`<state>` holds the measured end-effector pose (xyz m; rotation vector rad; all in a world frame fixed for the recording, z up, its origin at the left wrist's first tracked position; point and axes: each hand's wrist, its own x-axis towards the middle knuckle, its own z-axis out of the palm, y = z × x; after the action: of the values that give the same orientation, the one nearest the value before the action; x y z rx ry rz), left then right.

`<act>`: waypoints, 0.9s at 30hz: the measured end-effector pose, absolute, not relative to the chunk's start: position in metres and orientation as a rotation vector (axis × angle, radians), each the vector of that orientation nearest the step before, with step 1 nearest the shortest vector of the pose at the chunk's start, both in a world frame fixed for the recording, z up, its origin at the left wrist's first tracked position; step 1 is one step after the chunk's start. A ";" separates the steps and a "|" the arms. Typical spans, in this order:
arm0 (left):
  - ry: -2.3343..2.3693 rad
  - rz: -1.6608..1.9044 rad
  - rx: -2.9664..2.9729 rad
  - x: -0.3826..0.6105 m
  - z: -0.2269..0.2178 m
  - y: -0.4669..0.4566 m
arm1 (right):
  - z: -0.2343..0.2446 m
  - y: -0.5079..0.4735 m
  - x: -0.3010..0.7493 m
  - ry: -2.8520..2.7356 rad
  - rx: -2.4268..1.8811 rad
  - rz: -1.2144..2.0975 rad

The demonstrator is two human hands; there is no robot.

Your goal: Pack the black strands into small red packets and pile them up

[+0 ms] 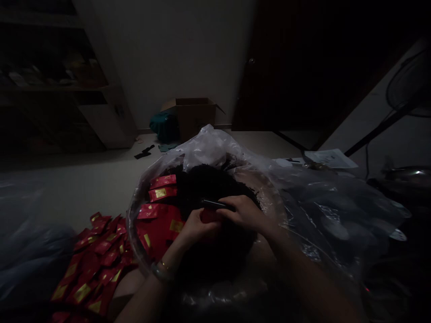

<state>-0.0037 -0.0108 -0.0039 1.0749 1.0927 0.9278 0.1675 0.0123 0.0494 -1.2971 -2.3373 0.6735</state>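
In front of me, a round basin lined with clear plastic (136, 242) holds a heap of dark loose bits that look like tea leaves (205, 179). My left hand (193, 231) pinches a small red packet (209, 216) over the heap. Close against it, my right hand (240, 211) grips a dark, shiny, long tool (210, 204), whose kind I cannot make out in the dim light. The tool lies at the packet's upper edge. Several red packets with gold labels (161, 193) rest in the basin's left side.
A pile of red packets (101, 251) lies left of the basin. Clear plastic sheeting (330, 220) spreads to the right. Farther off stand an open cardboard box (195, 116), a green bag (164, 126), shelves (54, 87) and a fan (411, 85).
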 end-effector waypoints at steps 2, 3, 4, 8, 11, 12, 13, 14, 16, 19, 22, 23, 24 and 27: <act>1.094 0.916 1.075 -0.004 -0.003 -0.010 | 0.049 0.012 0.167 -2.338 -1.310 0.661; 1.097 0.907 1.075 -0.004 -0.002 -0.010 | 0.049 0.012 0.167 -2.339 -1.312 0.658; 1.103 0.904 1.077 -0.005 -0.002 -0.010 | 0.049 0.012 0.167 -2.344 -1.313 0.654; 1.117 0.927 1.096 -0.005 -0.002 -0.010 | 0.050 0.011 0.166 -2.356 -1.314 0.654; 1.100 0.920 1.110 -0.004 -0.004 -0.010 | 0.053 0.010 0.166 -2.367 -1.305 0.667; 1.099 0.922 1.113 -0.004 -0.004 -0.010 | 0.053 0.009 0.166 -2.377 -1.303 0.668; 1.105 0.939 1.113 -0.005 -0.004 -0.010 | 0.054 0.008 0.166 -2.384 -1.300 0.670; 1.111 0.967 1.109 -0.005 -0.004 -0.009 | 0.054 0.008 0.165 -2.387 -1.295 0.677; 1.123 1.053 1.090 -0.007 -0.004 -0.008 | 0.054 0.007 0.164 -2.375 -1.274 0.707; 1.140 1.133 1.059 -0.010 -0.003 -0.008 | 0.052 0.009 0.162 -2.323 -1.234 0.790; 1.172 1.192 1.035 -0.011 -0.002 -0.007 | 0.048 0.017 0.166 -2.181 -1.250 0.830; 1.181 1.216 1.029 -0.012 -0.001 -0.007 | 0.046 0.020 0.169 -2.136 -1.284 0.816; 1.187 1.236 1.023 -0.012 -0.001 -0.007 | 0.043 0.025 0.173 -2.109 -1.338 0.791; 1.204 1.273 0.992 -0.013 -0.001 -0.006 | 0.031 0.037 0.187 -2.168 -1.567 0.705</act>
<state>-0.0125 -0.0061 -0.0008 0.9922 1.2043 1.2727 0.1870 0.0374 0.0307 -1.5665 -2.1679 0.7051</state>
